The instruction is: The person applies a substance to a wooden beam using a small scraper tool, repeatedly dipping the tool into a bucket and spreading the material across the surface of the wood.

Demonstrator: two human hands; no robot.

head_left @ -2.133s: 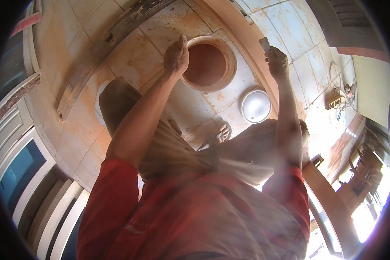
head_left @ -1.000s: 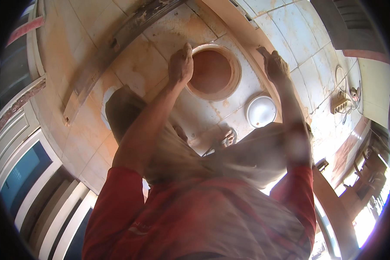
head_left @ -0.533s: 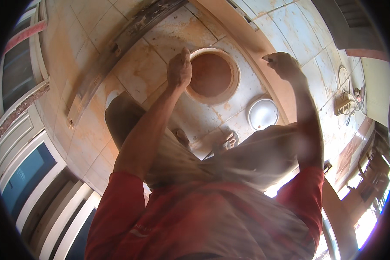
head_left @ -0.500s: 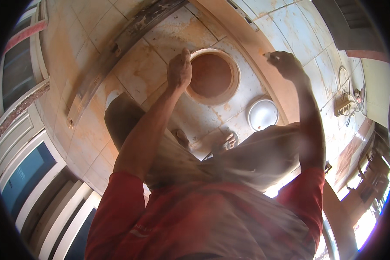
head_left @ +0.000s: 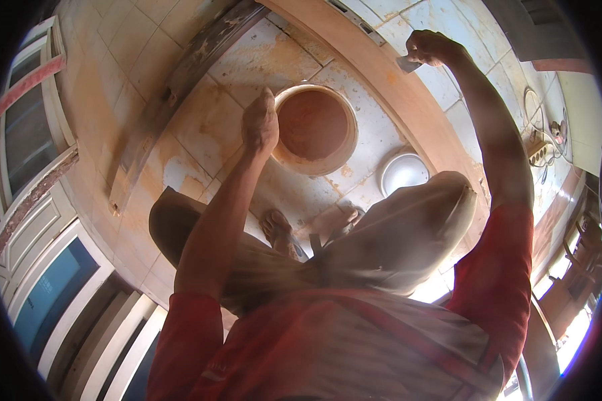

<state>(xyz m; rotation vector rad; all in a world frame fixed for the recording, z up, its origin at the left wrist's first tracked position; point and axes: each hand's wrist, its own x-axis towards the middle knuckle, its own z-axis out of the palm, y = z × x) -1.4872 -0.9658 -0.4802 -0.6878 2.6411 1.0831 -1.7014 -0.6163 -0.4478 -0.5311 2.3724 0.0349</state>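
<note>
right hand, fingers closed on a flat grey blade by the plank; left hand curled at the bucket, hold unclear. i judge a loose pinch could drop the blade.

The flat blade in the right grip has the smooth, dull sheen of grey metal. Between the grips runs a long plank, smooth and matt. Just beside the left grip, the bucket rim looks dull and smeared around matt, reddish-brown contents. Left of that grip lies a rough, flaking wooden beam; nearby floor tiles look glazed under blotchy stains.
</note>
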